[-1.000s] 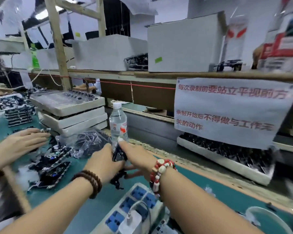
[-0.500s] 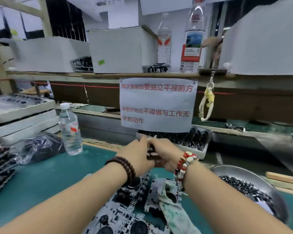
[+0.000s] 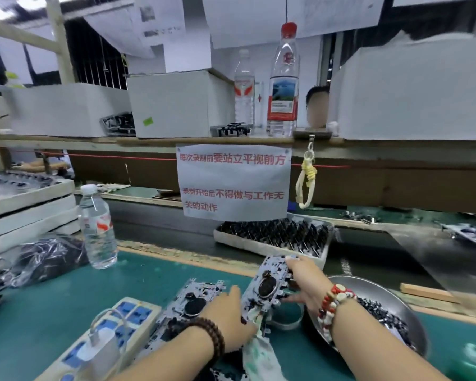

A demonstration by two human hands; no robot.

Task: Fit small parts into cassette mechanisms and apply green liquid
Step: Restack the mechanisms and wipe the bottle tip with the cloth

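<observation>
A grey metal cassette mechanism point(image 3: 267, 284) with a black round wheel is tilted up off the green mat. My right hand point(image 3: 304, 281) grips its right edge, fingers curled over the top. My left hand point(image 3: 231, 320) holds its lower left end. A second cassette mechanism point(image 3: 187, 303) lies flat on the mat just left of it. A green-stained cloth point(image 3: 261, 353) lies under the held one. A metal bowl point(image 3: 401, 301) of small black parts sits at the right. A small metal ring dish point(image 3: 286, 320) sits beneath my right hand.
A white tray point(image 3: 270, 247) of black parts stands behind the hands, under a paper notice point(image 3: 234, 182). A water bottle point(image 3: 98, 229) and a plastic bag point(image 3: 44, 259) sit at the left. A power strip point(image 3: 113, 336) with a charger lies front left. White foam trays point(image 3: 28, 213) are stacked far left.
My view has swung right from the bottle area to the mechanisms. My hands have come down from in front of the parts tray and now lift one cassette mechanism off the mat.
</observation>
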